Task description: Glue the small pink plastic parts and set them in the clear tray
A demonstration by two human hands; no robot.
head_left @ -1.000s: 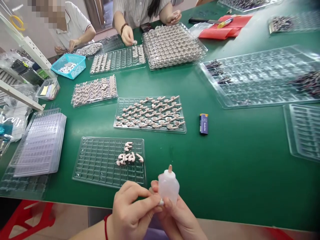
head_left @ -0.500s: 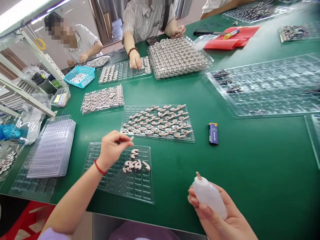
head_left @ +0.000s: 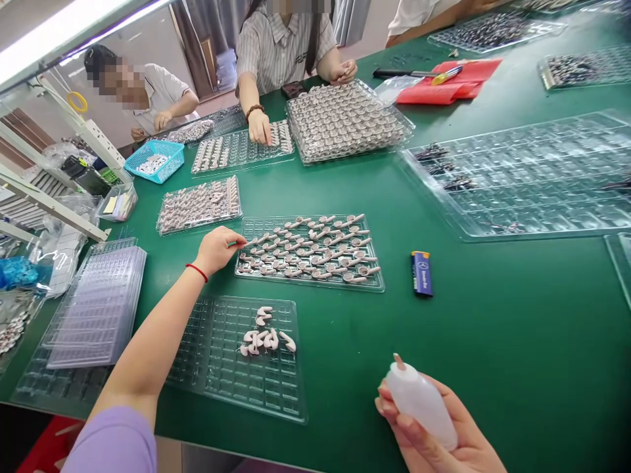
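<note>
My right hand (head_left: 438, 437) is at the bottom edge, closed round a small white squeeze bottle (head_left: 421, 402) with a brownish tip pointing up. My left hand (head_left: 217, 248), with a red string at the wrist, reaches forward to the left end of a clear grid tray (head_left: 378, 284) filled with small pink parts; its fingertips are pinched at the tray's edge, and what they hold is too small to make out. Nearer me lies another clear grid tray (head_left: 207, 368) with a small cluster of pink parts (head_left: 266, 334) in it.
A blue lighter (head_left: 422, 272) lies right of the filled tray. A stack of clear trays (head_left: 96, 305) sits at left, large clear trays (head_left: 532, 177) at right. Two other people work at the far side beside more filled trays (head_left: 345, 121) and a blue basket (head_left: 154, 159). The table top is green.
My left hand left the bottle, passed over the near tray and reached forward to the filled tray. My right hand moved right with the bottle. The view shifted upward.
</note>
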